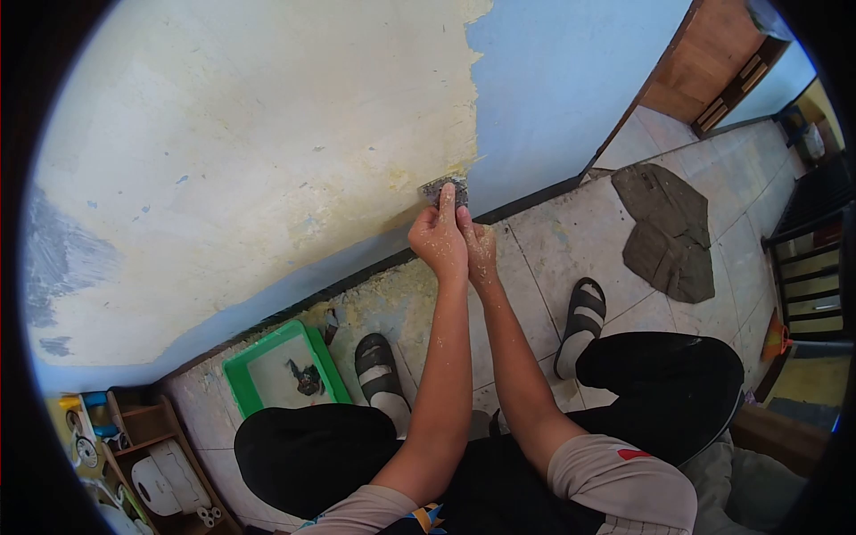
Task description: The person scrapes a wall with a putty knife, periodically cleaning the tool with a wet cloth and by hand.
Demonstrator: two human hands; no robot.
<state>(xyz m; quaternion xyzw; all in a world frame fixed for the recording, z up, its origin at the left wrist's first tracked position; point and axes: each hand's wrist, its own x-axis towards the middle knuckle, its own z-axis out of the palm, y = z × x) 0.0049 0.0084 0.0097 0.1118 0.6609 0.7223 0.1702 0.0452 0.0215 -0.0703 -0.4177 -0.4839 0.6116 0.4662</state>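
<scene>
Flat grey scraper-like tool with a speckled surface [437, 190]: mostly covered by fingers, its grip hidden; only the broad end is seen, set against the wall at the ragged border between scraped cream plaster [294, 116] and pale blue paint [553, 89], low down near the dark skirting strip [535, 196]. The tool is gripped by the left hand [439, 242], fingers curled, one finger laid along it; the right hand [480, 250] is closed in beside it, thumb side at the tool, though its exact hold is partly masked. Both hands and forearms are dusted with pale crumbs. Frame corners are lost to black vignetting. At lower left, a green plastic tray [338, 370] is partly blocked by a knee in black trousers [312, 446]; cloudy liquid and a dark lump [308, 379], too unclear to identify, are contained in it. Flaked debris is scattered on the pale floor tiles [535, 267] by the wall. Feet in dark strapped sandals [586, 308] are planted apart. A crumpled brown cloth [664, 236] is spread at right; farther right, a black slatted frame [810, 276] is cut off by the edge.
</scene>
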